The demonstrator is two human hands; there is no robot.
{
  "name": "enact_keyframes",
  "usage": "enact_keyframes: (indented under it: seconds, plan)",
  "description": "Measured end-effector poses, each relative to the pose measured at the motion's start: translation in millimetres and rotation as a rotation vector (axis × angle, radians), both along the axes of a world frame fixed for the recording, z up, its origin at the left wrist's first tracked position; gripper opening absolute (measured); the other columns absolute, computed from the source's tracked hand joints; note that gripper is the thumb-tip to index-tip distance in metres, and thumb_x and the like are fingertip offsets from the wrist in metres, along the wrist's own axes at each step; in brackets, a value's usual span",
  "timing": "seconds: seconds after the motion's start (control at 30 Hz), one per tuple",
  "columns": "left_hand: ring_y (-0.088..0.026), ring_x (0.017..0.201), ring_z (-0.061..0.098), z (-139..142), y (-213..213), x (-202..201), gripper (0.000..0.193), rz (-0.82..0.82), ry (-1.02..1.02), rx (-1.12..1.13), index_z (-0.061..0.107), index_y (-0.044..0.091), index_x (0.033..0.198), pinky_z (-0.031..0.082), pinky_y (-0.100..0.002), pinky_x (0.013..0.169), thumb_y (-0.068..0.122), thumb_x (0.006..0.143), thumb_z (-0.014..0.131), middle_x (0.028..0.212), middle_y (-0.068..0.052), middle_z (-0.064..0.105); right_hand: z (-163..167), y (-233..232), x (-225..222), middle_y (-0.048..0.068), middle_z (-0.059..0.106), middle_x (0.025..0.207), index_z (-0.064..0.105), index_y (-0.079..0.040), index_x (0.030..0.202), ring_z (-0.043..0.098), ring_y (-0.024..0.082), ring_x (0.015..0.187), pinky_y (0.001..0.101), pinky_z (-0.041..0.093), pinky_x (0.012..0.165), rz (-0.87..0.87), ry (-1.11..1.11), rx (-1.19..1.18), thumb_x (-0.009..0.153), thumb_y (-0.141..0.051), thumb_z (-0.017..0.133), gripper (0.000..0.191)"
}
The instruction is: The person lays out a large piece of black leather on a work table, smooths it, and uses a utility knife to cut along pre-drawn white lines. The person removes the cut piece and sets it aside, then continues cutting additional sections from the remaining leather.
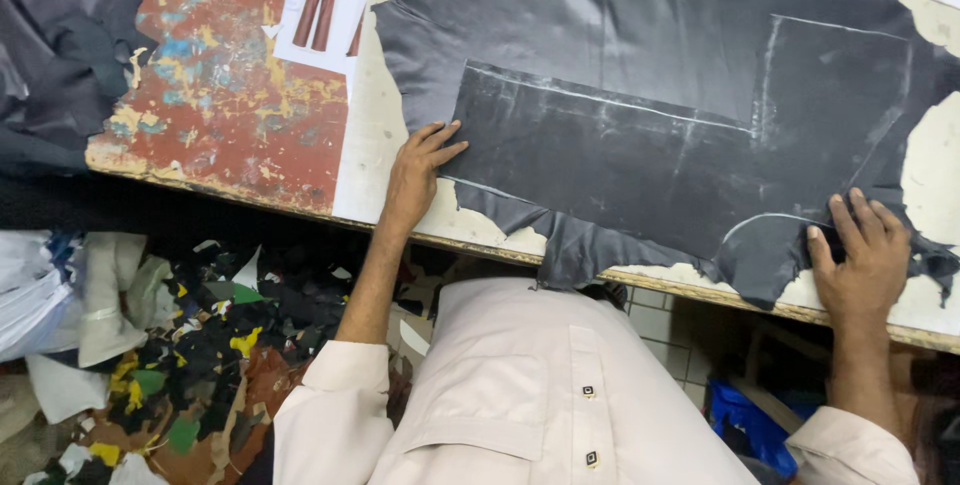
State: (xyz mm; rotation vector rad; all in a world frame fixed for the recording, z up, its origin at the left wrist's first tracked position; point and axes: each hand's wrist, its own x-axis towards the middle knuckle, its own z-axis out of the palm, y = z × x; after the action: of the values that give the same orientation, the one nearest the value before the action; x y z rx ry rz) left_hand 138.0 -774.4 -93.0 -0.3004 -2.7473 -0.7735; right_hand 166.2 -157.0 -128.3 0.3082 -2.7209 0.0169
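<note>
Head view: 2 flat, open hands press a dark pattern piece (pixel 600 160) onto black leather (pixel 640 15). Left hand (pixel 420 175) rests at its left end. Right hand (pixel 865 260) rests beyond its lower right corner.

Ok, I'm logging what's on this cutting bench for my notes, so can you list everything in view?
Dark leather hide: one, grey-black, spread over the table, its edge hanging off the near side.
Pattern piece: one, dark with chalk-white outlines, lying flat on the hide.
Table: one, worn top with rust-red, blue and cream patches.
Paper sheet: one, white with brown trouser pictures, on the table's upper left.
Scraps: many, black, yellow, green and brown, on the floor at left.
Blue item: one, under the table, kind unclear.
Shirt: one, cream, buttoned.
Left hand: flat, fingers on the pattern piece's left edge.
Right hand: pressing on the hide at the table's near right edge.
</note>
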Motion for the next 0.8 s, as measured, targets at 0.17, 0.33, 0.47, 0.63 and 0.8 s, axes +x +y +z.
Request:
enact_keyframes:
  seconds: [0.17,0.33,0.47,0.63,0.8]
  plan:
    - [-0.027,0.131,0.059,4.4,-13.9,-7.8,0.043,-0.042,-0.041,0.167,0.076,0.01,0.12,0.05,-0.037,0.11,-0.012,0.087,0.06,0.141,0.0,0.067,0.2,-4.2,1.1,0.006,0.059,0.152,0.065,-0.011,0.142,0.051,0.025,0.138,0.0342,0.04,0.122,0.032,0.009,-0.04,0.105,-0.025,0.072,0.039]
    - [-0.027,0.12,0.059,6.3,-13.0,-14.5,0.032,-0.053,-0.007,0.111,0.078,0.01,0.117,0.047,-0.039,0.103,0.002,0.087,0.072,0.138,0.0,0.068,-2.2,-1.3,0.5,0.005,0.058,0.153,0.064,-0.012,0.142,0.05,0.023,0.14,0.0322,0.04,0.124,0.017,0.035,0.068,0.107,-0.027,0.071,0.039]
    - [-0.027,0.118,0.06,6.9,-12.7,-18.7,0.032,-0.055,0.009,0.106,0.078,0.01,0.117,0.048,-0.038,0.102,0.003,0.087,0.073,0.139,0.001,0.068,-2.0,-2.0,0.8,0.005,0.058,0.153,0.065,-0.012,0.142,0.05,0.023,0.139,0.0325,0.04,0.122,0.019,0.035,0.065,0.105,-0.027,0.072,0.04]
    - [-0.026,0.118,0.06,11.6,-15.4,-14.7,0.033,-0.043,-0.018,0.134,0.078,0.01,0.116,0.051,-0.036,0.101,0.001,0.085,0.074,0.138,0.001,0.068,-1.0,-4.8,-0.2,0.004,0.058,0.153,0.065,-0.013,0.141,0.05,0.023,0.139,0.0326,0.04,0.123,0.01,0.032,0.059,0.105,-0.027,0.072,0.04]
    - [-0.028,0.12,0.06,18.3,-16.6,-7.1,0.035,-0.059,-0.002,0.125,0.079,0.008,0.115,0.051,-0.037,0.103,0.0,0.081,0.076,0.136,0.0,0.069,-0.7,-5.2,-0.3,0.004,0.058,0.152,0.065,-0.013,0.141,0.05,0.024,0.138,0.033,0.041,0.121,0.002,0.018,0.013,0.107,-0.029,0.074,0.038]
